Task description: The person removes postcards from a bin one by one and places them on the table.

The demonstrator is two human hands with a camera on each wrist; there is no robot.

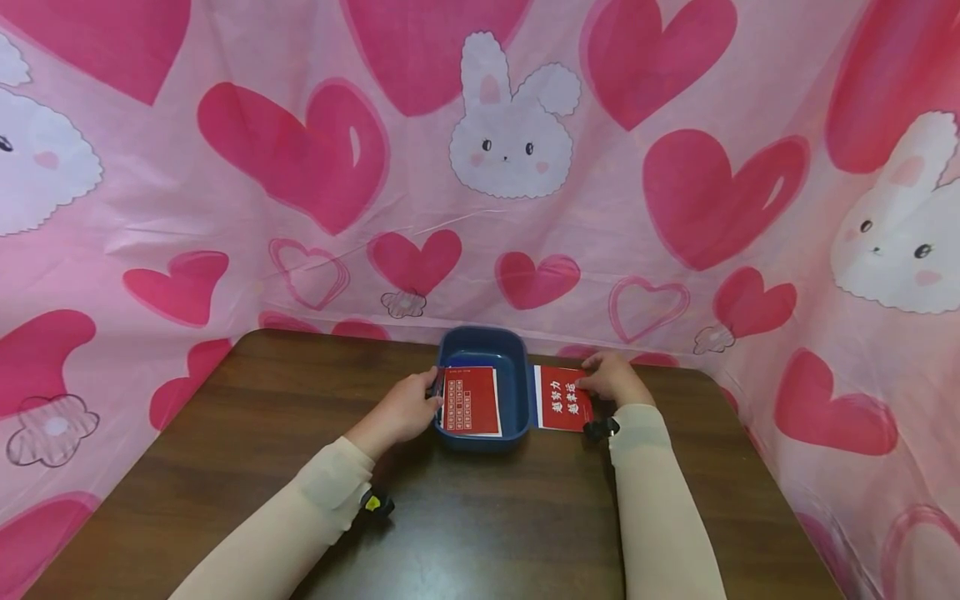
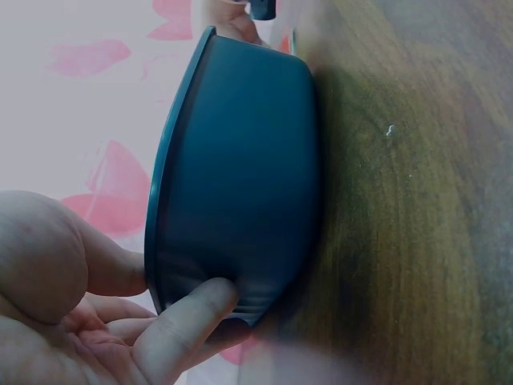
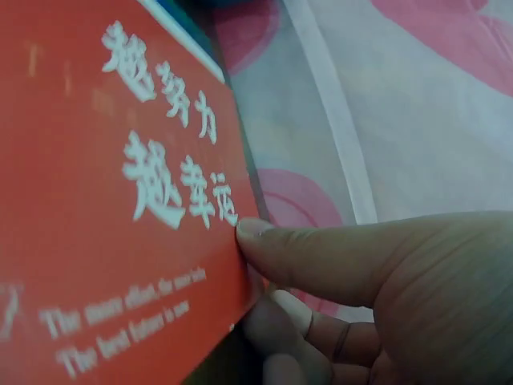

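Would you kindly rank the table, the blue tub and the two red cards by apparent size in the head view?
1. Table
2. Tub
3. Card in the tub and card beside it: too alike to rank; the tub's rim partly hides the second.

A dark brown wooden table carries the things. A blue tub stands on it near the far edge. A red card lies just right of it.

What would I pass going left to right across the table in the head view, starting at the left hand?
Left hand → red grid card inside the blue tub → red card with white characters → right hand.
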